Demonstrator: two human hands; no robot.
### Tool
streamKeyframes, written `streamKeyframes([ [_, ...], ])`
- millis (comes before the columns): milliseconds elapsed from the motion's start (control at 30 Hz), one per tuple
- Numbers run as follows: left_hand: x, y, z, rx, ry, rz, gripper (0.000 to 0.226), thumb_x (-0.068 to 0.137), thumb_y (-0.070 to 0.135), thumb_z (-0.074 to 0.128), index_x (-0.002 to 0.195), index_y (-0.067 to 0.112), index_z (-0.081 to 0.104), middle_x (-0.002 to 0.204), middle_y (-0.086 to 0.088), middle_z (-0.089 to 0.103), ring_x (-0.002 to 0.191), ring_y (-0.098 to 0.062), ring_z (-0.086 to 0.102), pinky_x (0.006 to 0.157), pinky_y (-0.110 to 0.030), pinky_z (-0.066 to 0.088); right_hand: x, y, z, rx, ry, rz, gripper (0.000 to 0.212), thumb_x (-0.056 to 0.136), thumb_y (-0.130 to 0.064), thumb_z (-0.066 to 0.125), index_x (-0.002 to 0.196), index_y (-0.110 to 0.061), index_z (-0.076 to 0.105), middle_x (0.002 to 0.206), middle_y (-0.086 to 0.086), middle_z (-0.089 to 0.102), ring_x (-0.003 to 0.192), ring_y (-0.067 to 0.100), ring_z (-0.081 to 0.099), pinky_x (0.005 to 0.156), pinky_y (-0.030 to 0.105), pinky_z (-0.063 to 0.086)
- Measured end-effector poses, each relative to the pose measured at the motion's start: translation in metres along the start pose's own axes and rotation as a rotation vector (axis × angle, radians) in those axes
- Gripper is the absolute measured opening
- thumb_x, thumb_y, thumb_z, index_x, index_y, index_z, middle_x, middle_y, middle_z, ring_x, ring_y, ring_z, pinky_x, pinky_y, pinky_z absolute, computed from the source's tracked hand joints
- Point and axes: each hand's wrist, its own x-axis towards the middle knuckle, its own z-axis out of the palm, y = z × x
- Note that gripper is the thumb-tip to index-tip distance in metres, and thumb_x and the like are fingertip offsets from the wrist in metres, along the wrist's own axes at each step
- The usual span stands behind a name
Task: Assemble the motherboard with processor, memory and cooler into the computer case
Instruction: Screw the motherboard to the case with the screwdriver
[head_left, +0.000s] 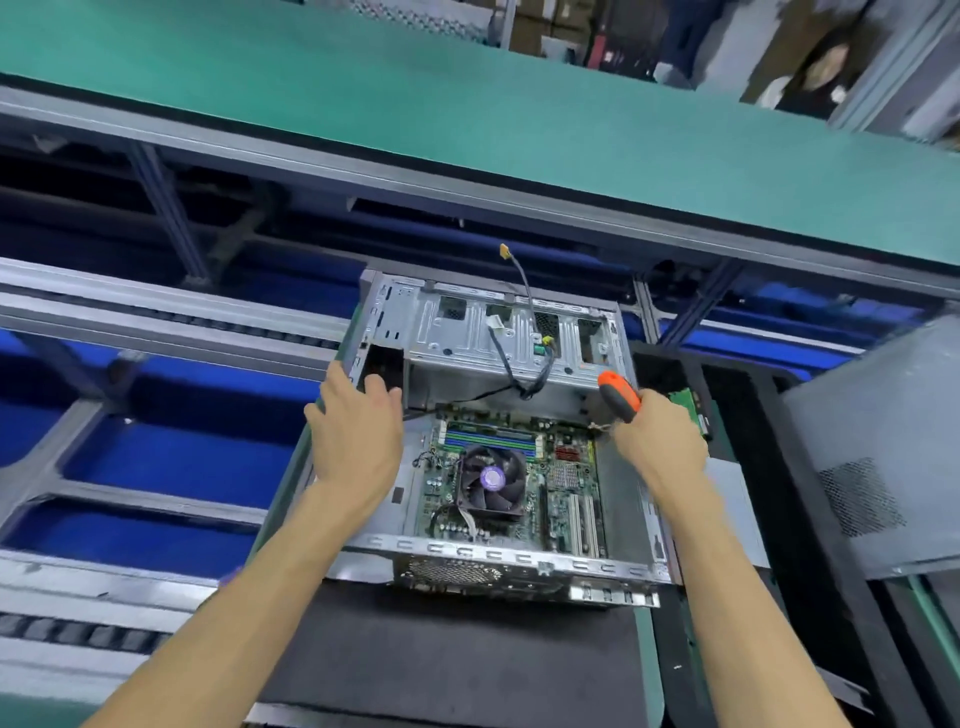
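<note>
Motherboard (519, 488) lies flat inside the open computer case (519, 564), which sits on a dark mat (441, 654) on the bench, its perforated rear panel nearest the camera. On the board the cooler (491, 480) with its fan stands left of centre, and beyond it the memory (491, 441) runs across in its slots. The processor is hidden, presumably under the cooler.

By the look of it the board is thin, rigid and fragile: bare solder points, small capacitors and slot edges leave little safe to press on. It should be handled by its edges or, where it must be steadied, by the cooler's frame, never by the fan blades or the memory. The case is sheet metal, probably heavy for its bulk, stiff, with thin edges that could cut; its rails and side walls give the sound holds.

The left hand (358, 436) rests on the case's left wall near the drive bay, its grip spread with fingers laid over the metal rim. The right hand (657, 441) has its grip wrapped around the orange and black handle of a screwdriver (618, 395) at the case's right wall; the tip cannot be seen.

Farther off, loose front-panel cables (519, 364) trail from the drive cage (498, 332) toward the board. They are soft and could snag under a screw. A grey side panel (872, 457) lies to the right.
</note>
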Motion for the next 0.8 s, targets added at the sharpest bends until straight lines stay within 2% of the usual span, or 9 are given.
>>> streamKeyframes([
  [167,0.01,-0.004,0.008,0.023,0.042,0.081,0.037,0.104,0.031,0.043,0.092,0.0,0.06,0.126,-0.038,0.048,0.105,-0.048,0.051,0.081,-0.056,0.043,0.003,0.001,-0.01,-0.216,-0.109,-0.019,0.018,0.088,-0.02,0.066,0.097,-0.011,0.053,0.085,0.007,0.054,0.08,0.031,0.051,0.069,0.035,0.042],
  [333,0.043,-0.006,0.015,-0.022,0.034,0.193,0.04,0.104,0.034,0.04,0.095,0.0,0.061,0.13,-0.035,0.049,0.115,-0.046,0.05,0.089,-0.056,0.044,-0.006,0.0,-0.021,-0.377,-0.27,-0.044,0.02,0.088,-0.025,0.064,0.091,-0.013,0.048,0.072,0.002,0.048,0.076,0.029,0.057,0.069,0.033,0.049],
  [467,0.073,-0.008,0.02,-0.062,-0.013,0.273,0.042,0.104,0.038,0.038,0.099,0.003,0.061,0.136,-0.03,0.048,0.123,-0.045,0.049,0.096,-0.057,0.042,-0.016,-0.002,-0.02,-0.382,-0.438,-0.058,0.015,0.086,-0.017,0.055,0.076,-0.01,0.048,0.066,0.004,0.071,0.064,0.022,0.072,0.07,0.031,0.06],
  [533,0.081,-0.008,0.019,-0.069,-0.029,0.292,0.043,0.104,0.038,0.037,0.098,0.004,0.061,0.137,-0.028,0.048,0.121,-0.044,0.051,0.097,-0.056,0.041,-0.018,-0.003,-0.023,-0.345,-0.524,-0.051,0.009,0.087,-0.016,0.05,0.081,-0.01,0.049,0.05,0.002,0.068,0.05,0.016,0.071,0.061,0.026,0.057],
  [600,0.082,-0.004,0.019,-0.09,-0.025,0.283,0.042,0.105,0.035,0.037,0.096,0.003,0.062,0.137,-0.028,0.048,0.123,-0.043,0.049,0.102,-0.057,0.036,-0.018,-0.005,-0.031,-0.313,-0.577,-0.047,0.011,0.09,-0.019,0.05,0.086,-0.01,0.049,0.047,0.001,0.067,0.049,0.013,0.07,0.061,0.026,0.058],
  [700,0.064,0.01,0.016,-0.152,0.086,0.244,0.036,0.104,0.028,0.04,0.09,0.001,0.06,0.133,-0.029,0.049,0.127,-0.04,0.044,0.104,-0.055,0.029,-0.017,-0.012,-0.042,-0.313,-0.556,-0.069,0.014,0.093,-0.024,0.051,0.086,-0.011,0.051,0.046,0.0,0.066,0.054,0.013,0.072,0.063,0.026,0.057],
  [767,0.047,0.02,0.011,-0.136,0.167,0.223,0.036,0.105,0.027,0.04,0.09,0.002,0.061,0.124,-0.023,0.054,0.117,-0.038,0.047,0.099,-0.052,0.03,-0.017,-0.017,-0.048,-0.286,-0.441,-0.107,0.012,0.09,-0.02,0.053,0.084,-0.01,0.051,0.046,0.002,0.065,0.057,0.019,0.073,0.064,0.028,0.058],
  [800,0.039,0.024,0.008,-0.112,0.184,0.217,0.037,0.104,0.027,0.039,0.091,0.002,0.063,0.117,-0.02,0.057,0.11,-0.036,0.049,0.096,-0.05,0.032,-0.016,-0.02,-0.051,-0.253,-0.352,-0.138,0.01,0.089,-0.018,0.054,0.085,-0.009,0.052,0.054,0.004,0.066,0.062,0.023,0.072,0.065,0.03,0.057],
])
